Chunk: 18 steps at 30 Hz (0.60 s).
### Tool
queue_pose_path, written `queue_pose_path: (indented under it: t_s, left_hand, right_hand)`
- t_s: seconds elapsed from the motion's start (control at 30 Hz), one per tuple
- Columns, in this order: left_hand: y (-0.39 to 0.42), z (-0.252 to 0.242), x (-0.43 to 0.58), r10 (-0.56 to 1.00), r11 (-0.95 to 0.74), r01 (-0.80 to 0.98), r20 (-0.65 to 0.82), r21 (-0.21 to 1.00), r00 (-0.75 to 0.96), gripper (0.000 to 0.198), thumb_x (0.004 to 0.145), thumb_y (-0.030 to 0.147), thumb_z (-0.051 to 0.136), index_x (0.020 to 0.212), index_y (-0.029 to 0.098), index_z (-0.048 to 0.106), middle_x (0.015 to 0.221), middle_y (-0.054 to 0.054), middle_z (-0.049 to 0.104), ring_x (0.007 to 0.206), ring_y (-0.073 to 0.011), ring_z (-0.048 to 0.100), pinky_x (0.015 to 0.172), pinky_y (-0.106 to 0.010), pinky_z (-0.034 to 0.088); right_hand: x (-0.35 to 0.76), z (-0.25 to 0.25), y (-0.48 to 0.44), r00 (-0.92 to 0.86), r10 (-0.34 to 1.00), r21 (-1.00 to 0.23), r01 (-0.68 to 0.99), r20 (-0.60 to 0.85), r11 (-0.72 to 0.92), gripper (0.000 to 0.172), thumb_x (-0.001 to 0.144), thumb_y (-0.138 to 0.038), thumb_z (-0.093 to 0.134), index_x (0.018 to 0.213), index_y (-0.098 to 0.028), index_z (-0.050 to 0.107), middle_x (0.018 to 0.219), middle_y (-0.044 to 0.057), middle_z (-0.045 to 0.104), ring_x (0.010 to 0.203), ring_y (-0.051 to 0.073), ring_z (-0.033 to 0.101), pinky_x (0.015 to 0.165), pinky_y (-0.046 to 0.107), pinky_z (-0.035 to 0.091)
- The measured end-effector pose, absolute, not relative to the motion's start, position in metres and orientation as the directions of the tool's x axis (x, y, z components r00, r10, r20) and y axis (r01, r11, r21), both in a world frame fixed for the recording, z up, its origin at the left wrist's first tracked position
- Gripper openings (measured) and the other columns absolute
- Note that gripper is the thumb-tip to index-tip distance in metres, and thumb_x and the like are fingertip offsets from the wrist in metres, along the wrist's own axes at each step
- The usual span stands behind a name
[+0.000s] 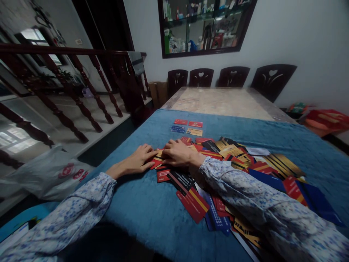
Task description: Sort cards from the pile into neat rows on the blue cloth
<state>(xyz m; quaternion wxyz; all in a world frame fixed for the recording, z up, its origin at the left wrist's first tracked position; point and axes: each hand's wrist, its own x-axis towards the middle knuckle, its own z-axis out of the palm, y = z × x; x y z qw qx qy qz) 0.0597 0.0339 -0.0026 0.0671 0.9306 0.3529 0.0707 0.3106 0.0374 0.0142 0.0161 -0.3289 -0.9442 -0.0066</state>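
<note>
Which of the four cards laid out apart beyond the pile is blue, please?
The blue card is the left one in the nearer row. The card to its right is yellowish, and both cards in the farther row are red.

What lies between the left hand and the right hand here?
In the head view, a small cluster of red and gold cards lies between the left hand and the right hand, above the blue cloth.

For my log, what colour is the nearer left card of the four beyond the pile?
The nearer left card is blue; head view shows it.
</note>
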Motion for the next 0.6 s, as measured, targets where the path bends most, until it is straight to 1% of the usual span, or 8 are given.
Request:
queue_pose_path:
  t_s: [0.1, 0.23, 0.33, 0.43, 0.6]
  left_hand:
    - [0.0329, -0.0030, 0.0597, 0.670, -0.740, 0.646, 0.120, 0.188, 0.733, 0.040, 0.098, 0.044, 0.055, 0.129, 0.020, 0.065, 0.125, -0.014, 0.060, 0.116, -0.0295, 0.050, 0.103, -0.049, 0.045]
    - [0.0335, -0.0027, 0.0600, 0.647, -0.756, 0.607, 0.137, 0.245, 0.750, 0.030, 0.096, 0.036, 0.057, 0.119, 0.019, 0.065, 0.133, -0.014, 0.060, 0.130, -0.0309, 0.046, 0.112, -0.051, 0.041]
    - [0.0350, -0.0022, 0.0599, 0.660, -0.738, 0.613, 0.112, 0.282, 0.743, 0.031, 0.095, 0.034, 0.059, 0.121, 0.019, 0.065, 0.131, -0.013, 0.062, 0.129, -0.0307, 0.049, 0.113, -0.052, 0.040]
    - [0.0369, -0.0015, 0.0601, 0.666, -0.732, 0.617, 0.109, 0.290, 0.738, 0.033, 0.094, 0.035, 0.061, 0.123, 0.020, 0.067, 0.128, -0.013, 0.064, 0.128, -0.0304, 0.050, 0.113, -0.052, 0.040]
    - [0.0403, 0.0000, 0.0627, 0.647, -0.747, 0.596, 0.121, 0.294, 0.753, 0.029, 0.096, 0.034, 0.057, 0.119, 0.021, 0.071, 0.119, -0.011, 0.068, 0.116, -0.0268, 0.058, 0.107, -0.048, 0.044]
  right_hand:
    - [0.3070, 0.0150, 0.0370, -0.774, 0.633, 0.010, 0.633, 0.013, 0.774, 0.040, 0.099, -0.048, 0.060, 0.118, -0.014, 0.071, 0.127, 0.018, 0.066, 0.118, 0.031, 0.052, 0.087, 0.041, 0.039]
    - [0.3050, 0.0150, 0.0374, -0.775, 0.632, -0.004, 0.632, -0.002, 0.775, 0.035, 0.099, -0.042, 0.059, 0.120, -0.016, 0.071, 0.128, 0.016, 0.066, 0.118, 0.031, 0.052, 0.089, 0.042, 0.041]
    - [0.3060, 0.0157, 0.0388, -0.786, 0.617, -0.027, 0.618, -0.018, 0.786, 0.032, 0.098, -0.036, 0.059, 0.120, -0.017, 0.071, 0.130, 0.015, 0.067, 0.118, 0.031, 0.053, 0.088, 0.042, 0.041]
    - [0.3083, 0.0161, 0.0415, -0.799, 0.601, -0.049, 0.602, -0.022, 0.797, 0.031, 0.097, -0.035, 0.060, 0.121, -0.018, 0.071, 0.133, 0.014, 0.067, 0.118, 0.031, 0.052, 0.088, 0.041, 0.041]
    - [0.3108, 0.0118, 0.0463, -0.821, 0.571, -0.060, 0.571, -0.014, 0.819, 0.028, 0.097, -0.031, 0.061, 0.120, -0.019, 0.072, 0.130, 0.013, 0.069, 0.115, 0.028, 0.054, 0.086, 0.037, 0.041]
